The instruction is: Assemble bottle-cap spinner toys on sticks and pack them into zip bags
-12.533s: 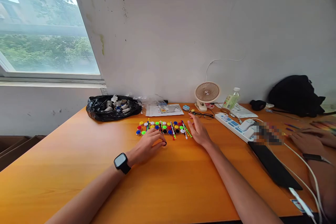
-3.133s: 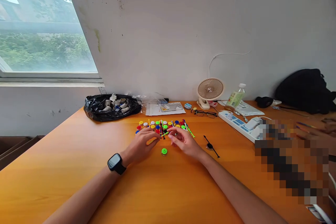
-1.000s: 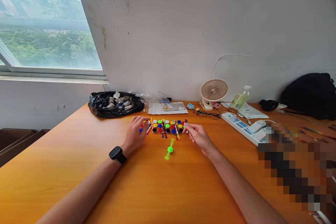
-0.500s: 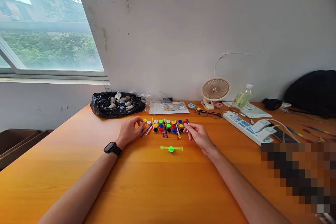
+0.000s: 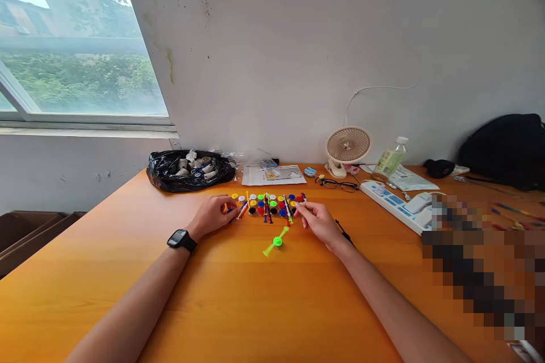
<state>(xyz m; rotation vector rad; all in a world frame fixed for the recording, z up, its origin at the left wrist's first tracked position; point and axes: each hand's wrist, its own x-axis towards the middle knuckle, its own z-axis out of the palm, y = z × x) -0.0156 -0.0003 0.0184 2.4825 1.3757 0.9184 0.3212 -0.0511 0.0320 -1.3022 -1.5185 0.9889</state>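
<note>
A cluster of small coloured discs and thin sticks (image 5: 268, 206) lies in rows on the orange table (image 5: 255, 306). My left hand (image 5: 214, 215), with a black watch (image 5: 181, 239) on its wrist, is curled at the cluster's left end, fingertips pinched on a small blue disc (image 5: 230, 210). My right hand (image 5: 318, 222) is at the right end, thumb and forefinger closed on a thin stick (image 5: 298, 205). Between the hands, nearer me, a green disc-and-stick top (image 5: 276, 241) sits on the table, blurred. A black top (image 5: 343, 232) shows partly behind my right hand.
At the back stand a black bag of small rolls (image 5: 189, 169), a paper sheet (image 5: 275, 174), glasses (image 5: 336, 184), a small fan (image 5: 348, 149), a bottle (image 5: 392, 158) and a power strip (image 5: 394, 202). A black backpack (image 5: 504, 150) is far right. A blurred-out area covers the right edge.
The green top's stick has turned from level to slanted, so it is spinning in place. Both hands stay at the ends of the cluster; the right hand has shifted slightly left.
</note>
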